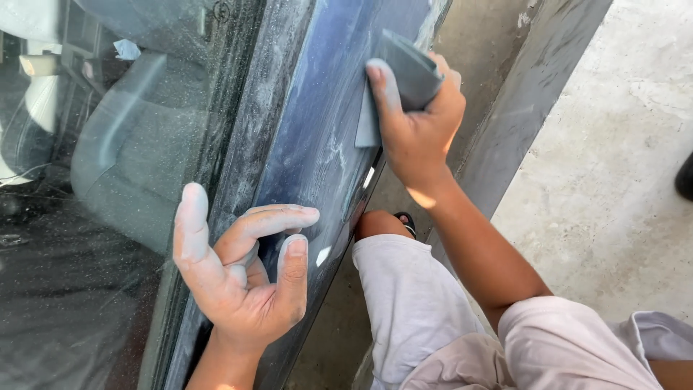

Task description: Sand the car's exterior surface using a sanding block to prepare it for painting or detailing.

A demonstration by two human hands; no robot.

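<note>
My right hand [417,130] is clamped around a folded grey sanding sheet [404,76], thumb over its near edge, pressing it flat against the dark blue car door panel [317,137]. My left hand [242,274] holds nothing: the fingers are curled and loosely spread, with the fingertips [294,249] resting on the same panel lower down, near the dusty window trim [242,130].

What I would worry about: the sheet is folded thick on one side, so uneven pressure from the thumb could dig a groove or cut through the paint along the panel's crease. Both hands are coated in pale dust, and I judge that grip on the sheet could slip on that powder.

The panel itself is deep blue, dulled and streaked with whitish sanding residue, cloudiest just under the sheet; a few bright glints show where gloss survives. To the left, the side window [108,180] is speckled with dust, a seat dimly visible behind it. Below are my pale shorts [411,303] and the concrete floor [613,180].
</note>
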